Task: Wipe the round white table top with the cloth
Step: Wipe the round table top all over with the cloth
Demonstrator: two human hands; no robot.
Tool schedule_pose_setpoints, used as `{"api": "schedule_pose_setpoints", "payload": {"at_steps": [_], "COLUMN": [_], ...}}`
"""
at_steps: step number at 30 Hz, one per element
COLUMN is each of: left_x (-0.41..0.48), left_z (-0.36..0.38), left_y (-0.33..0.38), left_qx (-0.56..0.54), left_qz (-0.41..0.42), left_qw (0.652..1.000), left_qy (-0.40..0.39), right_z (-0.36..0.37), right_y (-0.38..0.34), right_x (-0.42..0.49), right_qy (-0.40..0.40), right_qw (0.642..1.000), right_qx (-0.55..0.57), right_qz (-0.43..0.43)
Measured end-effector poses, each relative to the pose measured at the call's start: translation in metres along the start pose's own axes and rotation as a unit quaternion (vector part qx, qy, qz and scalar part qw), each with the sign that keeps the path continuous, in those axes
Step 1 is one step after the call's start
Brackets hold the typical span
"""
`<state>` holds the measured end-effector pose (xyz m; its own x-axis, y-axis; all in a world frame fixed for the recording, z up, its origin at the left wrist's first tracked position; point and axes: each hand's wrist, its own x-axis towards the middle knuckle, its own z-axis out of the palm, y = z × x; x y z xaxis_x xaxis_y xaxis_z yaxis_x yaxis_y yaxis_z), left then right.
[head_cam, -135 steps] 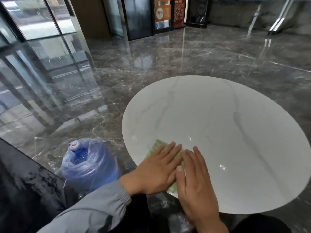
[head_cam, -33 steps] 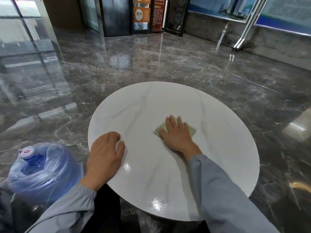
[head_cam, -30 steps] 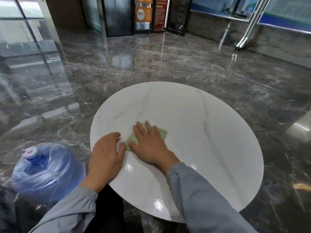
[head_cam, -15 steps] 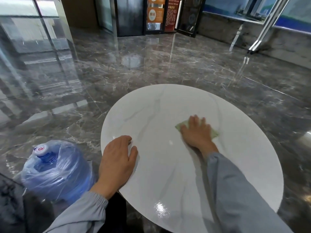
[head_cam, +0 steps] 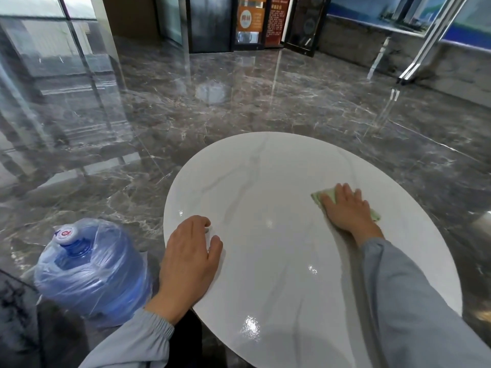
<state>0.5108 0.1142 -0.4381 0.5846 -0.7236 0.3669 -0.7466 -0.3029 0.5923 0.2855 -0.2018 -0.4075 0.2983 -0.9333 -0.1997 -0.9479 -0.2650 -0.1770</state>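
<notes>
Where glossy dark marble floor [head_cam: 239, 102] spreads, round white desk [head_cam: 265, 187] stands, top shiny with grey veins. Blue water jug [head_cam: 101, 274] in clear plastic wrap on floor just beside desk's left edge. Left hand [head_cam: 188, 258] palm down on desk's near-left rim, fingers loosely bent, holding nothing. Right hand [head_cam: 345, 211] flat, fingers straight and together, pressing green cloth [head_cam: 322, 196] onto desk's right part; cloth corners show either side of hand.
</notes>
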Motion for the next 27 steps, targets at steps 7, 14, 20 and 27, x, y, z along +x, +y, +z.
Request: {"api": "schedule_pose_setpoints", "payload": {"at_steps": [7, 14, 20, 27], "left_x": [0.000, 0.001, 0.001, 0.002], "left_z": [0.000, 0.000, 0.002, 0.002], "left_y": [-0.001, -0.001, -0.003, -0.002], "left_qx": [-0.024, -0.001, 0.000, 0.030], "left_qz": [-0.002, 0.016, 0.011, 0.022], "left_qw": [1.000, 0.999, 1.000, 0.999], "left_qy": [0.009, 0.031, 0.018, 0.023], "right_z": [0.041, 0.046, 0.006, 0.028], "right_y": [-0.153, -0.220, -0.067, -0.147], "right_x": [-0.021, -0.054, 0.023, 0.015], "right_qy": [-0.004, -0.059, 0.000, -0.015], "right_qw": [0.976, 0.923, 0.995, 0.982], "right_qx": [-0.076, -0.049, -0.015, -0.063], "right_qz": [-0.206, -0.377, -0.099, -0.175]}}
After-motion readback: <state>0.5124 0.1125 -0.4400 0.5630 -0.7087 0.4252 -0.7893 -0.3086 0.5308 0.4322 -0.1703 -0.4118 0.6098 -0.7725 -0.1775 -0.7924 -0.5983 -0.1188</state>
